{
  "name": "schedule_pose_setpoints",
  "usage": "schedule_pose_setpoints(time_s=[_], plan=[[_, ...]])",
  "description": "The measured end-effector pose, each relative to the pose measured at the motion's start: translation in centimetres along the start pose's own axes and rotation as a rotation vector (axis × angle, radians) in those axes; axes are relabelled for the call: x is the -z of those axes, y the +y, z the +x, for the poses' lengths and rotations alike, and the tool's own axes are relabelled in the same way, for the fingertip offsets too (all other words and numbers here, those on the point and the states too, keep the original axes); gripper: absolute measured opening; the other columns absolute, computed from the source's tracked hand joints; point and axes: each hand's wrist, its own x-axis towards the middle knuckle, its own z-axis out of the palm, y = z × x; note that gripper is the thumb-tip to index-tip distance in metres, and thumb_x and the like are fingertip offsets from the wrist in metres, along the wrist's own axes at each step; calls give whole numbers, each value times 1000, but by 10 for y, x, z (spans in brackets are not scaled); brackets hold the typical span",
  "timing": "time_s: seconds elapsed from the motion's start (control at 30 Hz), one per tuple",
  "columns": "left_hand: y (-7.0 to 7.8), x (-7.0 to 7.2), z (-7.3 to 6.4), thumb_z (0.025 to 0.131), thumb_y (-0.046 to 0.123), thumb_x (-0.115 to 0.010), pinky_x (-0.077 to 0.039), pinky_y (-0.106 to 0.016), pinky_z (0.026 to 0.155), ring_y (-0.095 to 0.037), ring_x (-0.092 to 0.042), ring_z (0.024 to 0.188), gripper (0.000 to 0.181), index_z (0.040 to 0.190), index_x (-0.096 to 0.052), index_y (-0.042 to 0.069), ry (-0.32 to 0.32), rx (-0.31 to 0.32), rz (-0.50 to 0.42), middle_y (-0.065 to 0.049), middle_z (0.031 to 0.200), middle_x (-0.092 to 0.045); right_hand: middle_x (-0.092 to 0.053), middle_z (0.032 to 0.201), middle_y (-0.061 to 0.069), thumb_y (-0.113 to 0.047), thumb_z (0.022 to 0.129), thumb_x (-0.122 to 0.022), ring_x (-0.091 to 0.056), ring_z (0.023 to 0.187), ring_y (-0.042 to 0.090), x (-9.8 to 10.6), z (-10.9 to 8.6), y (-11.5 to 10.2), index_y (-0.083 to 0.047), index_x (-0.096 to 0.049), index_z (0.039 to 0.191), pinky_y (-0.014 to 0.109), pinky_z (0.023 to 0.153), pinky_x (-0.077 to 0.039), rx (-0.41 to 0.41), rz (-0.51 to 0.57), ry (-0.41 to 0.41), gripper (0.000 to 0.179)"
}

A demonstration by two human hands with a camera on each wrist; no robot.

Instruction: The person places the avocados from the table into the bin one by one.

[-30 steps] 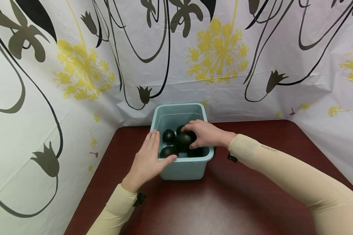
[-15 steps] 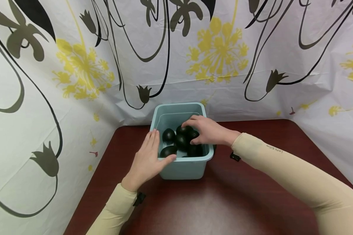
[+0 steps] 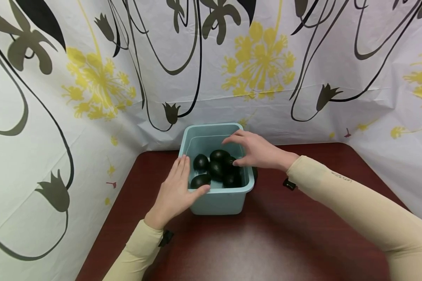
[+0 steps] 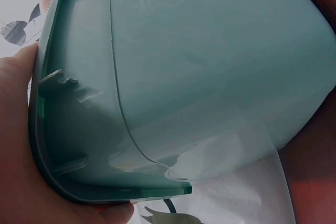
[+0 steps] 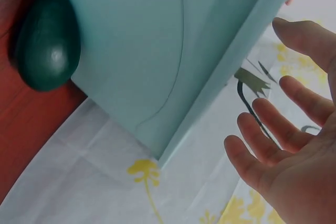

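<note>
Several dark green avocados point(image 3: 216, 170) lie together in a light blue-green plastic bin point(image 3: 216, 203). My left hand point(image 3: 172, 193) rests on the bin's near left corner, its straight fingers along the left rim and its thumb over the front rim. In the left wrist view this hand point(image 4: 18, 145) lies against the outside of the rim. Over the bin's right rim hovers my right hand point(image 3: 258, 150), its fingers spread apart and holding nothing. The right wrist view shows the same hand point(image 5: 294, 156) with bare fingers, and one avocado point(image 5: 50, 40) on the table beside the bin.
The bin stands near the back edge of a dark red-brown table point(image 3: 267, 242). A white sheet with a printed flower pattern point(image 3: 218, 78) hangs behind the table and on both sides. Long cream sleeves point(image 3: 348, 199) cover the forearms.
My right hand lets go of an avocado among the others in the bin. It then lifts and draws back to the right, its fingers spreading. The left hand stays on the rim.
</note>
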Motion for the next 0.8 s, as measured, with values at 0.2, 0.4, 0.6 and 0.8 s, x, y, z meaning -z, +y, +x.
schedule_pose_setpoints(time_s=[0.2,0.4,0.6,0.8], plan=[[0,1,-1,87,83,-44,-38,-52,109,-29,-14,153,111,159,-22,1,9,-4,-4,-15,165,-19,-49,136,-3,-28,85,-84,-59,101,19,11,-9,6,-31,-54,141,40,82,-50,-20,29,30,64],[0,0,-1,87,83,-45,-37,-52,109,-29,-13,153,111,159,-21,2,4,0,-8,-13,166,-18,-49,136,-7,-31,84,-84,-52,123,19,19,-18,17,-34,-53,141,45,93,-49,-85,64,42,65],[1,1,-1,86,83,-44,-36,-51,111,-27,-12,153,111,159,-21,3,-2,6,-7,-10,167,-14,-50,136,-11,-29,83,-84,-50,120,12,26,-28,27,-35,-54,141,44,96,-47,-135,125,66,65],[1,1,-1,86,83,-44,-36,-51,111,-28,-12,153,111,159,-21,2,1,2,-3,-11,167,-15,-51,140,-12,-34,83,-84,-50,123,13,28,-37,45,-33,-53,143,44,102,-43,-150,207,77,68]])
